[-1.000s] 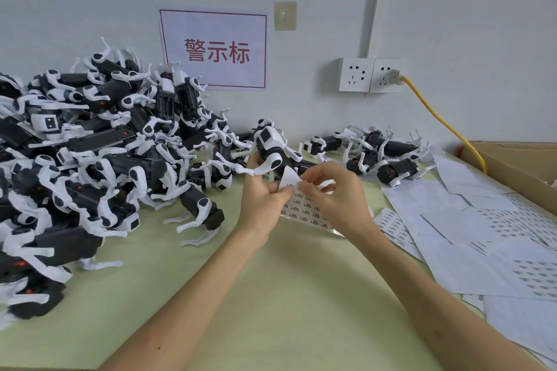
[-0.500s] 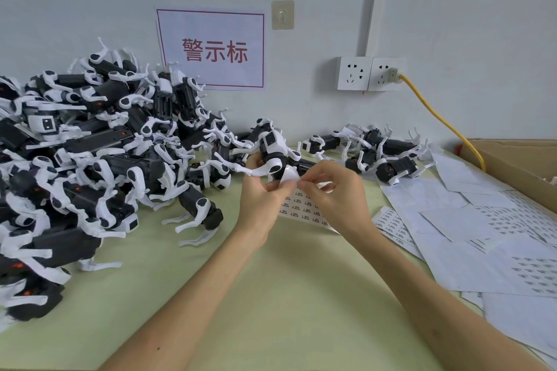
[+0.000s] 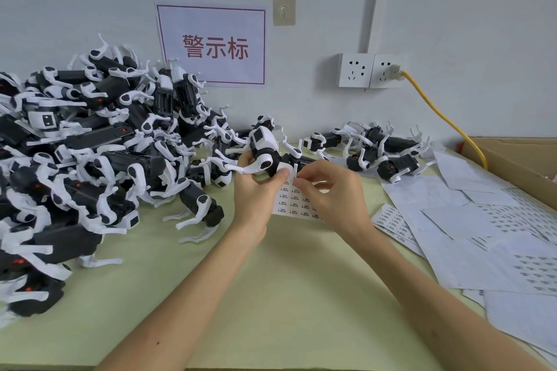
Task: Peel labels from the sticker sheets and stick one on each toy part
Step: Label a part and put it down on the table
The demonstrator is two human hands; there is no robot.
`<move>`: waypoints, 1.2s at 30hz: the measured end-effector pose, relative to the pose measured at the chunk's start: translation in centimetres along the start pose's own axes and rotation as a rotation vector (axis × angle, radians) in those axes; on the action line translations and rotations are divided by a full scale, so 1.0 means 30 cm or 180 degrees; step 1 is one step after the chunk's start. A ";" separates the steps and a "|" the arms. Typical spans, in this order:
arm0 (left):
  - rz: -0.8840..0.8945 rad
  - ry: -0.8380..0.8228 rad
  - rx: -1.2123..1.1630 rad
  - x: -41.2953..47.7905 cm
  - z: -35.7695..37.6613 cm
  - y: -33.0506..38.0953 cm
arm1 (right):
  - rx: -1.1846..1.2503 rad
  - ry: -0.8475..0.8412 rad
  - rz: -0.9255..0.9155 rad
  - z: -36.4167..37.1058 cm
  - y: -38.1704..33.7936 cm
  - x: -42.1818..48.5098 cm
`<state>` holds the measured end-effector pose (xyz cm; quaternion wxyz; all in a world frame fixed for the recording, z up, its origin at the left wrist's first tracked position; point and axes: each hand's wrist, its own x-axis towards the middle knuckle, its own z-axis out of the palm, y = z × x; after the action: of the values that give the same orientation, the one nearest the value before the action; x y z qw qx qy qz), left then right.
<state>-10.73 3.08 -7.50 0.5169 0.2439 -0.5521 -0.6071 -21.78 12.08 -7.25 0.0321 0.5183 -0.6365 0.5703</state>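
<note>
- L hand (image 3: 254, 199) grips toy part (image 3: 266, 150) just above table (image 3: 271, 295), mid-frame; thumb also pins sticker sheet (image 3: 297, 203) against it.
- R hand (image 3: 328, 190): thumb + forefinger pinch sheet's top edge; can't make out the label itself.
- I reckon labels are thin, floppy, tacky: lift by a corner.
- Toy prob. light, rigid; legs thin, so hold by body.

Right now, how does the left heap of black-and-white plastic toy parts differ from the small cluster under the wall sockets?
The left heap is bigger and piled high; the small cluster holds few pieces, lying low. The cluster borders white paper sheets; the heap doesn't. Same toys.
</note>
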 end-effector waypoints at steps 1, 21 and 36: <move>0.0015 0.0003 -0.0015 -0.001 0.001 0.002 | -0.0003 0.0020 0.0016 0.001 0.001 0.000; 0.0281 -0.0176 0.0280 -0.004 -0.007 -0.002 | 0.0049 0.0038 0.0294 -0.006 -0.008 -0.016; 0.0140 -0.0280 0.0238 -0.008 -0.003 0.001 | -0.0075 0.0175 0.0389 -0.009 -0.012 -0.004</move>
<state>-10.57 3.26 -7.57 0.4959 0.2238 -0.6018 -0.5846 -21.62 12.42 -6.98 0.0208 0.4623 -0.6724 0.5777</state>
